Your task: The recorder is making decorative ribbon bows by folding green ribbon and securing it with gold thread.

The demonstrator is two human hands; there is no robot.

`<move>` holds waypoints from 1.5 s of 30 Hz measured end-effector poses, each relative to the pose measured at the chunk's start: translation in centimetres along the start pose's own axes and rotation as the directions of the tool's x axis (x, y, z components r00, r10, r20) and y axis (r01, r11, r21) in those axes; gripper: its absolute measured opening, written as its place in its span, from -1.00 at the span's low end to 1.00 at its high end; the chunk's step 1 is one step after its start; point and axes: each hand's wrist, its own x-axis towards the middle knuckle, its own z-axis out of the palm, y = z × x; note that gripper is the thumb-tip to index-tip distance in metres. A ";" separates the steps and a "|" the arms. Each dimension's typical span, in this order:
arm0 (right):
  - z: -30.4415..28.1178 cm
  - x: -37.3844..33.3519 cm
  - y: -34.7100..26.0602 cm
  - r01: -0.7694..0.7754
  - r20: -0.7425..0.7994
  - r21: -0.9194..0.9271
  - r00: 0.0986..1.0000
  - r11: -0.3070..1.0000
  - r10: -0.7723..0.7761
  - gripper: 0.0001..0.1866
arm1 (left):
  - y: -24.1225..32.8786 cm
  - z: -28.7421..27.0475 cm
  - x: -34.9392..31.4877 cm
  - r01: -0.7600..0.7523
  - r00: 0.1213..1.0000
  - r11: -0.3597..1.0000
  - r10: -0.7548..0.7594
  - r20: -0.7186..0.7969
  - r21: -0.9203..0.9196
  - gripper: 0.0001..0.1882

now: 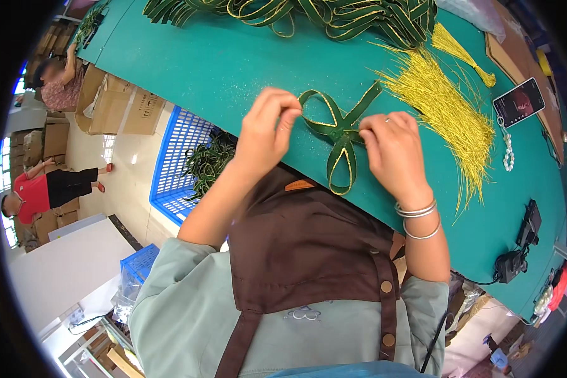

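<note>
Right hand [390, 151] bent at wrist, thumb and fingertips pinched on right side of green ribbon bow [339, 132]. Left hand [269, 126] raised, thumb and forefinger drawn close beside bow's left loop; cannot tell whether anything is gripped. Bow between hands on green table [214, 69]. Just right of grip, gold strands [450, 107]; farther, phone [518, 103]. Beyond grip, ribbon pile [315, 14]. Left, blue basket [170, 160].
</note>
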 end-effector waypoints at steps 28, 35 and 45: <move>1.7 0.2 -1.5 0.099 -0.054 -0.061 0.993 0.993 -0.102 -0.92 | 0.4 2.7 -1.5 -0.156 0.983 0.987 0.152 0.105 0.039 -0.79; 0.2 0.0 0.1 0.020 -0.015 -0.022 1.000 1.000 -0.020 -0.93 | -0.1 1.8 -1.1 -0.097 0.988 0.993 0.104 0.110 -0.064 -0.71; 0.9 0.1 -0.6 0.079 -0.019 -0.010 0.997 0.997 -0.079 -0.88 | 0.6 2.5 -1.3 -0.150 0.984 0.988 0.146 0.106 0.031 -0.70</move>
